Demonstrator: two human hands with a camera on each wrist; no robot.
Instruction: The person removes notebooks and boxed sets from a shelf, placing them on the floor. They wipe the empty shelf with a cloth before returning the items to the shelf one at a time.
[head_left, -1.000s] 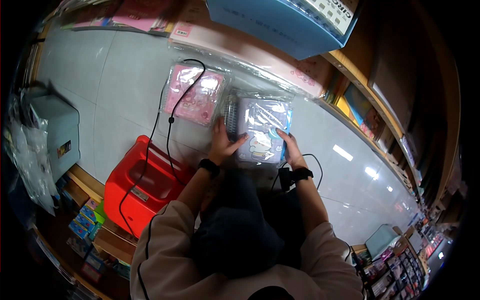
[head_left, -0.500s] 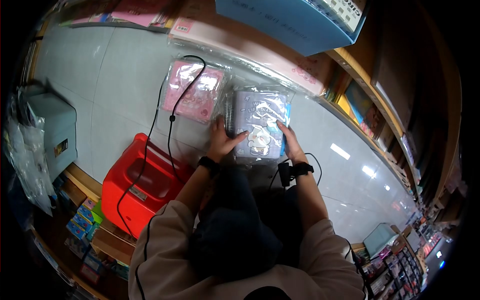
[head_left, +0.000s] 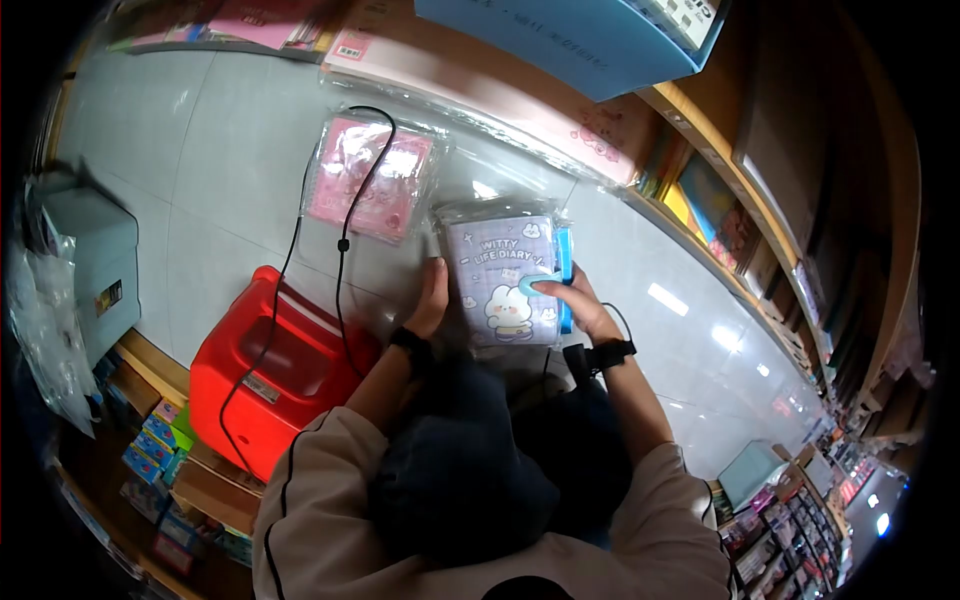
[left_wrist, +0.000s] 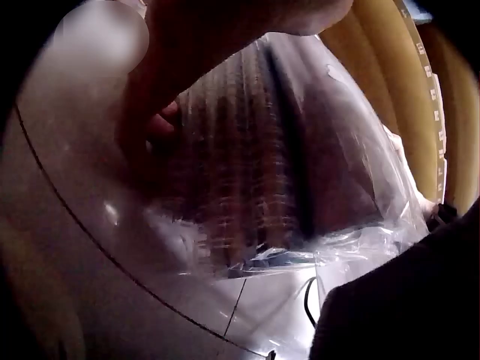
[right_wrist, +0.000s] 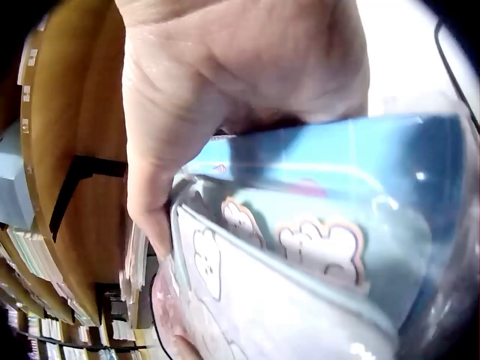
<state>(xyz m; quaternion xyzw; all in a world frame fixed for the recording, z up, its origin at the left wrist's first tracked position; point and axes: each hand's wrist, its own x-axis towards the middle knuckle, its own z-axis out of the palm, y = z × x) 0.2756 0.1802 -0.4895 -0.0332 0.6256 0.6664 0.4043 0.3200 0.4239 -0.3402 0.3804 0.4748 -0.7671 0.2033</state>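
Observation:
Several plastic-wrapped notebooks stand together, the lilac "Witty Life Diary" (head_left: 505, 285) facing up with its bear picture. Its right side has a blue edge (right_wrist: 360, 150) and a pale teal clasp tab. My right hand (head_left: 585, 303) grips this side, thumb over the cover at the tab, other fingers behind. At the opposite side my left hand (head_left: 428, 300) rests with its thumb straight up, beside the cover rather than over it. Stacked spiral bindings (left_wrist: 244, 150) show under this hand in the left wrist view. Its other fingers are mostly hidden.
A pink wrapped notebook (head_left: 370, 180) lies on the floor, a black cable (head_left: 343, 243) across it. The red plastic stool (head_left: 265, 370) stands at left. Wooden shelves (head_left: 720, 140) run along the right, with a blue box (head_left: 570, 50) above. Grey-green bin (head_left: 95, 260) far left.
The diary has moved nearer my body and turned slightly, its cover now more fully in view. My left thumb has come off the cover; my right thumb has slid further onto it.

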